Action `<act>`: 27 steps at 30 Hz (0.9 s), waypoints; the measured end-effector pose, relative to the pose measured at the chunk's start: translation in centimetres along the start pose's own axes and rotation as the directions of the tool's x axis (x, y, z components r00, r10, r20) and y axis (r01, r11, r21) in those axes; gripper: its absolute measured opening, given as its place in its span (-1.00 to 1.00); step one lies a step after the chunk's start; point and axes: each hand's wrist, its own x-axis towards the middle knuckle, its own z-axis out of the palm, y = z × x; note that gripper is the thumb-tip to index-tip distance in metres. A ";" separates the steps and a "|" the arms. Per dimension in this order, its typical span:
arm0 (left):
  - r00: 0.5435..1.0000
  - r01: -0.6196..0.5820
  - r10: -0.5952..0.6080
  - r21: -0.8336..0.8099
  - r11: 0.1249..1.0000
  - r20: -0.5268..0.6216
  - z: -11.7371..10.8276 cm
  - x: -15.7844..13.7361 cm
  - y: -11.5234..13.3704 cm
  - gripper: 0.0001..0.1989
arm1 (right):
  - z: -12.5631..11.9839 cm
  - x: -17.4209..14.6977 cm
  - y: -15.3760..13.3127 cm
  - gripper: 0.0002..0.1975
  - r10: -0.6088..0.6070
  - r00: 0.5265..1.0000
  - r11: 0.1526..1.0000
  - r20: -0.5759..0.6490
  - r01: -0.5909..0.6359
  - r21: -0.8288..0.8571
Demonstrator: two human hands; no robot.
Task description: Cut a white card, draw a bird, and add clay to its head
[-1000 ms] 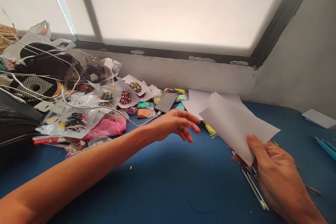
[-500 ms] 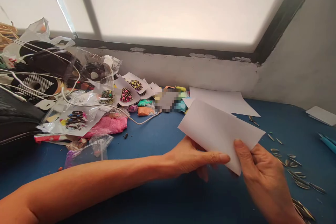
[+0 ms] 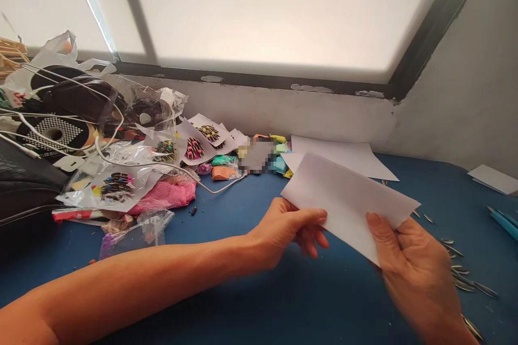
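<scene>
The left hand [image 3: 283, 232] has slid outward along the near edge of the rectangular white paper sheet [image 3: 350, 199]: half a second ago its thumb lay close to the right hand [image 3: 418, 267], and a second ago the hand was apart from the sheet altogether. The right hand has kept its grip at the near right end throughout. In effect, the sheet now has a hand at each end of its near edge, so its angle can be governed from both sides, in place of one-handed support. Right hand: closed on the sheet, thumb flat on the upper face, fingers beneath and largely hidden. Left hand: thumb laid across the near edge toward the left end, remaining fingers loosely spread below; whether these press the underside cannot be told. The sheet is held above the matte dark-blue tabletop [image 3: 283, 307], in front of the flat white paper sheets [image 3: 340, 156] lying near the wall and left of the slender, striped seed-like pieces [image 3: 464, 284]. Appearance: plain white with a faint grey shade, no visible marking, edges straight, corners sharp, upper face nearly flat and tilted, the near edge sloping down toward the right hand. Whether it is a single or folded layer cannot be confirmed.
</scene>
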 end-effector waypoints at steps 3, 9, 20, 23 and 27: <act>0.998 -0.037 0.037 -0.008 0.999 -0.046 -0.8 0.6 0.4 -0.61 | -0.3 0.0 -0.4 -0.43 0.033 0.999 0.999 -0.013 -0.033 0.033; 0.979 -0.111 0.113 0.024 0.994 -0.170 -2.7 1.9 1.3 -0.69 | -1.6 0.8 -0.5 -0.50 0.081 0.989 0.996 -0.123 -0.086 -0.034; 0.773 -0.525 0.634 0.591 0.613 0.029 -3.3 1.2 5.8 -0.83 | 1.0 0.4 0.9 -0.44 0.085 0.791 0.977 0.606 -0.186 0.106; 0.864 -0.440 0.442 0.789 0.428 0.242 -2.7 0.6 5.0 -0.73 | 1.8 0.0 1.1 -0.52 0.046 0.748 0.985 0.662 -0.145 0.096; 0.947 -0.321 0.109 0.879 0.353 0.302 -3.9 1.2 4.0 -0.81 | 1.9 0.3 1.1 -0.62 0.003 0.740 0.995 0.673 -0.071 0.073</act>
